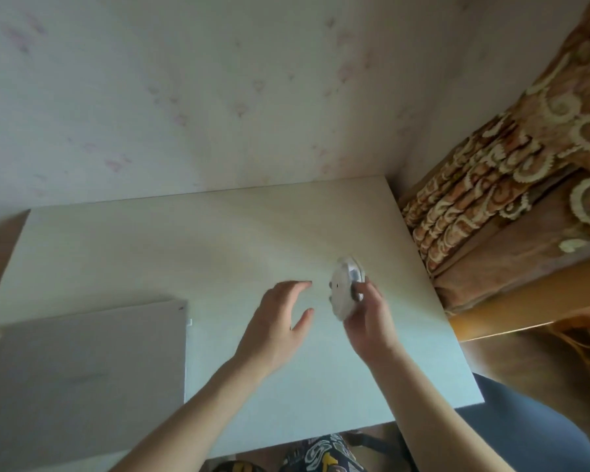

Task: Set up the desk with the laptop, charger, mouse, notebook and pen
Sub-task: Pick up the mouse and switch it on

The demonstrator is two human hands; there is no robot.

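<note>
A closed grey laptop lies flat on the near left part of the pale desk. To its right the left hand hovers above the desk, its fingers spread apart and holding nothing. Just beside it, the right hand has its fingers clamped on a white mouse, tilted underside-up above the desk. A patterned curtain hangs at far right.
</note>
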